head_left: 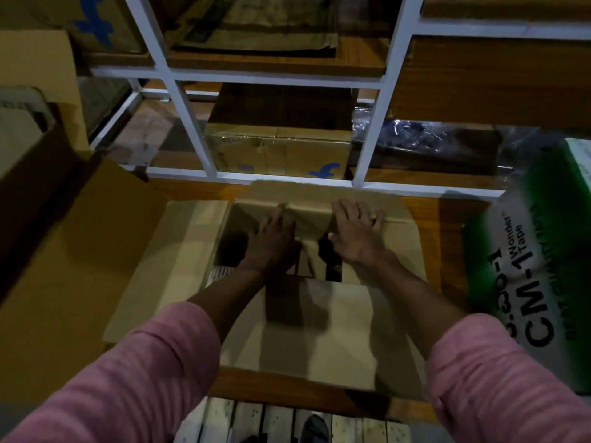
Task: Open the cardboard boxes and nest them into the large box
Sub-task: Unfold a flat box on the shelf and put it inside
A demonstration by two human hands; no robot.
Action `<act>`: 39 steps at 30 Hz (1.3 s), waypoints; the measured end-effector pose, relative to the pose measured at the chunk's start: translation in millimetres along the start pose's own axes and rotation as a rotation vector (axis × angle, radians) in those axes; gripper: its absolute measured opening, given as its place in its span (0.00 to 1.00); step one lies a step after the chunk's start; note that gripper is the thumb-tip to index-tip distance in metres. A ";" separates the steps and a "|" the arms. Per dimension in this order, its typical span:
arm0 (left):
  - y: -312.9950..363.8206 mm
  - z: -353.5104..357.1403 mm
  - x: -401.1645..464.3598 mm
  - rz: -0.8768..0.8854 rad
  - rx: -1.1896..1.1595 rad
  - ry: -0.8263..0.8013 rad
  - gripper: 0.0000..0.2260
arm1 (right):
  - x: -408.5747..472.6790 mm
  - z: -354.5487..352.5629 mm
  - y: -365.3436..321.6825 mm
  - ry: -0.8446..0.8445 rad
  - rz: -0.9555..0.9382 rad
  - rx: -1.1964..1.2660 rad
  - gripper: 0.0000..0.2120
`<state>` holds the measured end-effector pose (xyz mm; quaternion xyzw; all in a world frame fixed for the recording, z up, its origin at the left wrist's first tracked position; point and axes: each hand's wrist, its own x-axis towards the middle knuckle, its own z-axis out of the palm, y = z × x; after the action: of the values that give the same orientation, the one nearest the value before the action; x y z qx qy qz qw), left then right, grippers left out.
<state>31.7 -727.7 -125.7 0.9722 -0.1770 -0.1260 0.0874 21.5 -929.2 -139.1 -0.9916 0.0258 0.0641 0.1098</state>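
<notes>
A large open cardboard box (188,251) sits on the wooden table in front of me, its flaps spread outward. Inside it lies a smaller cardboard box (315,215), partly in shadow. My left hand (271,241) lies flat with straight fingers on that inner box, reaching toward its far edge. My right hand (356,231) presses on the inner box's right part, fingers spread near the far flap (319,191). A ring shows on one finger. Both forearms in pink sleeves reach over the near flap (319,330).
A white metal shelf frame (192,123) stands behind the table, holding a taped cardboard box (281,148) and plastic wrap (415,135). A green and white tape carton (537,257) stands at the right. Another open box flap (80,235) leans at left.
</notes>
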 end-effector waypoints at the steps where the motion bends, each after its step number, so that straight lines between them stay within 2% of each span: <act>1: 1.6 -5.8 -3.1 -0.018 0.009 -0.026 0.26 | -4.6 -1.9 -2.2 0.020 -0.024 -0.013 0.33; 5: 2.3 -25.0 -14.8 -0.075 -0.075 -0.204 0.13 | -31.4 -6.3 -13.6 0.211 -0.136 0.111 0.20; 6: 1.4 -31.3 -18.6 -0.059 -0.040 -0.231 0.12 | -37.8 -11.7 -17.8 0.156 -0.138 0.203 0.17; 8: 2.0 -49.9 -28.9 -0.043 0.002 -0.270 0.11 | -51.0 -31.8 -30.1 -0.085 -0.108 0.378 0.14; 10: 6.9 -72.4 -41.3 0.011 0.040 -0.330 0.14 | -65.5 -55.6 -41.9 -0.278 -0.102 0.404 0.14; 13: 15.5 -94.0 -65.9 0.122 0.097 -0.422 0.17 | -96.5 -88.6 -58.2 -0.343 -0.097 0.402 0.17; 16: 14.6 -96.2 -99.8 0.172 0.024 -0.464 0.17 | -135.3 -103.1 -72.0 -0.484 -0.076 0.383 0.21; 19: 11.2 -81.7 -136.0 0.198 0.004 -0.448 0.24 | -175.5 -90.7 -83.2 -0.579 -0.070 0.315 0.21; 21: 9.5 -66.1 -158.1 0.197 -0.041 -0.481 0.25 | -197.6 -75.8 -87.5 -0.612 -0.065 0.252 0.18; 24: 7.2 -41.6 -181.2 0.222 -0.084 -0.522 0.23 | -224.0 -51.3 -88.4 -0.538 -0.027 0.223 0.14; 27: 3.6 -15.1 -195.8 0.239 -0.103 -0.426 0.23 | -249.4 -28.6 -90.9 -0.403 -0.020 0.214 0.23; 31: -6.7 17.5 -215.8 0.264 -0.087 -0.353 0.18 | -276.6 12.5 -89.5 -0.280 -0.021 0.044 0.18; 33: -11.0 27.2 -221.5 0.273 0.000 -0.239 0.14 | -286.5 23.3 -90.1 -0.161 -0.011 0.000 0.17; 35: -10.9 32.9 -222.6 0.279 0.038 -0.160 0.11 | -289.0 21.1 -98.1 -0.113 -0.005 -0.064 0.17; 37: -9.5 36.2 -220.7 0.271 0.003 -0.145 0.10 | -287.3 17.1 -109.5 -0.098 -0.007 -0.134 0.19; 39: -10.3 37.1 -217.7 0.272 -0.014 -0.149 0.10 | -284.5 15.8 -123.8 -0.051 -0.032 -0.082 0.20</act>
<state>-172.3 -643.1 -116.7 0.9266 -0.3121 -0.1859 0.0972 -254.1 -794.5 -90.1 -0.9936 0.0043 0.0885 0.0706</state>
